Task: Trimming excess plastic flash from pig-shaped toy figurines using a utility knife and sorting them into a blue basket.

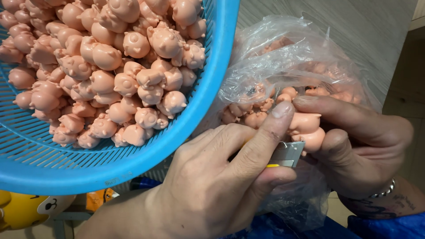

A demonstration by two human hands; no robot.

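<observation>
Fig.: trimming step. Right hand pinches pink pig figurine; left hand clamps utility blade just below grip. Next, prob.: steady shallow cut w/ thumb clear. Blue basket left of grip.

You are working in bright, even, soft light that seems to fall from above and casts only faint shadows. Glare shows as white streaks on the crinkled clear plastic bag and as a pale sheen on the metal blade. The pink figures in the blue basket look sharp, with gentle highlights. Your left hand is crisp too. The lower corners are darker and slightly soft.
</observation>
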